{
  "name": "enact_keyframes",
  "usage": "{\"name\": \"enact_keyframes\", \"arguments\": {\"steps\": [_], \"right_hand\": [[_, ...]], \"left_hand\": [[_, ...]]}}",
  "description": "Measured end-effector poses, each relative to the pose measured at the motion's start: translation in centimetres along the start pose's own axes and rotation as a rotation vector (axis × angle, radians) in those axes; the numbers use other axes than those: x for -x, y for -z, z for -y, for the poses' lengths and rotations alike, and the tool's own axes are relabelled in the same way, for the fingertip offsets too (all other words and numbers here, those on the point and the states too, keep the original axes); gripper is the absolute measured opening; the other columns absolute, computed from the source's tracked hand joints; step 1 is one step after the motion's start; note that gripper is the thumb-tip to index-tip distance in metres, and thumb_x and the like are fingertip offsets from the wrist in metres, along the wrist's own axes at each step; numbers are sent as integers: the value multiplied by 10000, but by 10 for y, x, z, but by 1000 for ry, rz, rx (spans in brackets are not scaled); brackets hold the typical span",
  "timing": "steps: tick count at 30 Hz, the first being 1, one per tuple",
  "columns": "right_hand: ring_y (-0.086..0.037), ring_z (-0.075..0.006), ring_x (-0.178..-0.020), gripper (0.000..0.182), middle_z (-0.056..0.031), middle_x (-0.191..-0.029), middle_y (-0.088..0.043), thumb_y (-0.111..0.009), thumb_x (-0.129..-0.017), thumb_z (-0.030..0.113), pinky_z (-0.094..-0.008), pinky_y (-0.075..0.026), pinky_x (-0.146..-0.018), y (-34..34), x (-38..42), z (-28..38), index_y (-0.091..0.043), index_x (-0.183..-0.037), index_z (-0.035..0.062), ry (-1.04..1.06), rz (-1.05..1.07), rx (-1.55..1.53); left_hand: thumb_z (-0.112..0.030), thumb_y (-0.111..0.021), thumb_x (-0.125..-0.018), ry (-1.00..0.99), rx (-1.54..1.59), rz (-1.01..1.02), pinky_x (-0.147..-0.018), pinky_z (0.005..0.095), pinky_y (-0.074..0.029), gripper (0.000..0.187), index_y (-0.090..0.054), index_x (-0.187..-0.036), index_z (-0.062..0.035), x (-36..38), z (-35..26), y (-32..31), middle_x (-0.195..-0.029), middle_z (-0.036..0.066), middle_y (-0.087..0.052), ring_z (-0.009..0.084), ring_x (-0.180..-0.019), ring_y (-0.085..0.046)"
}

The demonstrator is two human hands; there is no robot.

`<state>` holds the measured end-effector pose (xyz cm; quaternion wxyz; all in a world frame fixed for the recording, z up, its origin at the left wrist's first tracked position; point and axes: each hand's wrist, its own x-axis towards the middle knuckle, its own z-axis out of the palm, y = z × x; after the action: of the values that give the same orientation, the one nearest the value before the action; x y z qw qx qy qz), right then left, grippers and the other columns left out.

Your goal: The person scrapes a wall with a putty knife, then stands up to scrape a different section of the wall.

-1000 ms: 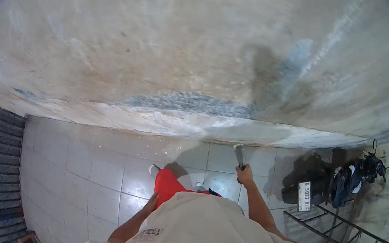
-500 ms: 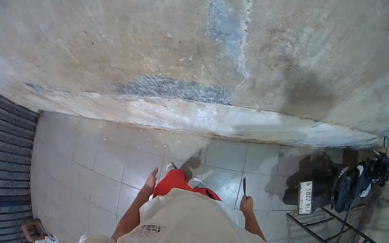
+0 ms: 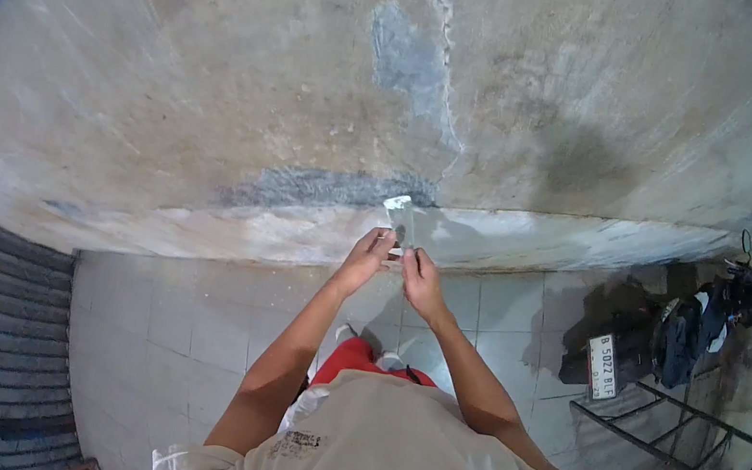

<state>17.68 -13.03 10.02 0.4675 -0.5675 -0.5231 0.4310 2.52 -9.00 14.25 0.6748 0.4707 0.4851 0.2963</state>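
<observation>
Two hands met in the head view, raised before a rough concrete wall [image 3: 223, 86]: the left hand [image 3: 367, 255] and right hand [image 3: 421, 281] were both closed on the handle of a scraper [image 3: 398, 221], its flat blade pointing up against the wall's lower edge. Below lay a white tiled floor [image 3: 175, 341]; well to the right stood a parked motorcycle [image 3: 671, 342] beside a metal rack [image 3: 677, 436]

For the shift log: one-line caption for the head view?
Both hands, left hand and right hand, hold a scraper up against the concrete wall.
</observation>
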Motion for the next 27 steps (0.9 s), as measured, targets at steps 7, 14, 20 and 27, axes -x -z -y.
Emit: {"name": "enact_keyframes", "arguments": {"steps": [7, 14, 20, 27], "right_hand": [[-477, -171, -571, 353, -89, -615, -513, -420, -1002, 294, -340, -404, -546, -33, -31, 11, -559, -903, -15, -36, -196, 105], [-567, -192, -661, 290, -192, -745, -607, -412, -992, 219, -381, -457, -620, -47, -42, -7, -576, -1037, -15, -21, -270, 136], [-608, -439, -643, 293, -255, -687, -604, -447, -968, 283, -489, -455, -560, -31, -57, 0, -586, -1023, 31, 68, -240, 209], [-593, -429, -559, 298, -227, -603, -584, -488, -948, 318, -514, -440, -503, -18, -62, -6, -588, -1024, 47, 29, -180, 324]], "left_hand": [[-465, -436, -978, -73, 168, -82, -762, 309, -512, 450, -556, -1115, -53, -55, -2, 4, -1004, 46, -570, 146, -933, -584], [-422, -389, -1004, -261, 254, -167, -621, 288, -508, 484, -588, -872, -1, -79, 7, -15, -748, 99, -676, 137, -668, -615], [-416, -382, -1006, -297, 170, -399, -575, 298, -518, 543, -616, -774, 15, -80, -27, -33, -686, 124, -673, 161, -597, -633], [-424, -389, -1001, -279, 273, -412, -581, 294, -520, 551, -613, -752, 14, -92, 8, -37, -691, 125, -679, 154, -602, -631]]}}
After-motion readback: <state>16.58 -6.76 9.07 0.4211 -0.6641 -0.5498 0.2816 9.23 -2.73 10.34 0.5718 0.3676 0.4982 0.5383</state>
